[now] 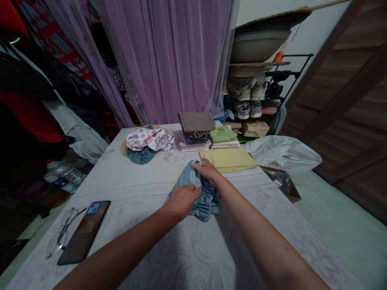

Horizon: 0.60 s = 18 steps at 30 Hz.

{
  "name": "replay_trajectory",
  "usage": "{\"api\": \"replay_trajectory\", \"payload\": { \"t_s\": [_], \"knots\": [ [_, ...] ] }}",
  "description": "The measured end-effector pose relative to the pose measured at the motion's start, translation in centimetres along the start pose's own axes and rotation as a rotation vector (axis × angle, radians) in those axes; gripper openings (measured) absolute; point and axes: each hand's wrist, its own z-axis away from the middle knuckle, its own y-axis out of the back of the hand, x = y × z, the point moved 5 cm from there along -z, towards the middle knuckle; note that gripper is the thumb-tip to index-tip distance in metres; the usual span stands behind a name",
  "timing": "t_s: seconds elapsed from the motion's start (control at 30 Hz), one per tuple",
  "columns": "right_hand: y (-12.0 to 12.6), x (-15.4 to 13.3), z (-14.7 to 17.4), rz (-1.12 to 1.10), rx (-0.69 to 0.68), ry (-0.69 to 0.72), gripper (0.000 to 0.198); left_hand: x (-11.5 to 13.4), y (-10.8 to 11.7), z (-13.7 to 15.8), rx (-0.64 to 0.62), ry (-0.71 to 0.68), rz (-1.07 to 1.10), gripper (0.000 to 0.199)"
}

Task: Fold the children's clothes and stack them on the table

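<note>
A blue denim garment (206, 205) with a gathered, elastic-looking band lies bunched in the middle of the table. My left hand (185, 198) is closed on its near left part, fingers curled over the cloth. Farther off, my right hand (207, 169) pinches the garment's upper edge, thumb on the denim. Just beyond that hand rests a flat folded yellow cloth (231, 160). Which piece of clothing the denim is, I cannot tell, since my hands cover part of it.
Behind stand folded stacks, one topped by a brown cloth (196, 122), another by a green garment (223, 134). Crumpled clothes (148, 139) lie at the back left. A phone (86, 231) and eyeglasses (62, 233) sit front left. A plastic bag (282, 153) is beside the table's right edge.
</note>
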Motion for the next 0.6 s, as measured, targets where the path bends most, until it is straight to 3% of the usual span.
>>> {"api": "replay_trajectory", "payload": {
  "t_s": [0.1, 0.3, 0.43, 0.6],
  "knots": [
    [-0.4, -1.1, -0.1, 0.134, -0.003, 0.007, 0.089, 0.3, -0.6, 0.3, -0.023, -0.023, 0.001, 0.039],
    [1.4, -1.9, 1.0, 0.194, 0.133, 0.089, 0.043, -1.0, -2.0, 2.4, 0.104, 0.010, 0.075, 0.058],
    [2.9, 0.0, 1.1, 0.067, 0.191, 0.131, 0.039, -3.1, -2.3, 4.7, 0.160, 0.109, 0.026, 0.068],
    [2.8, 3.6, 1.5, -0.038, 0.226, 0.046, 0.041, -4.6, -1.7, 6.0, 0.173, 0.111, 0.001, 0.051]
  ]
}}
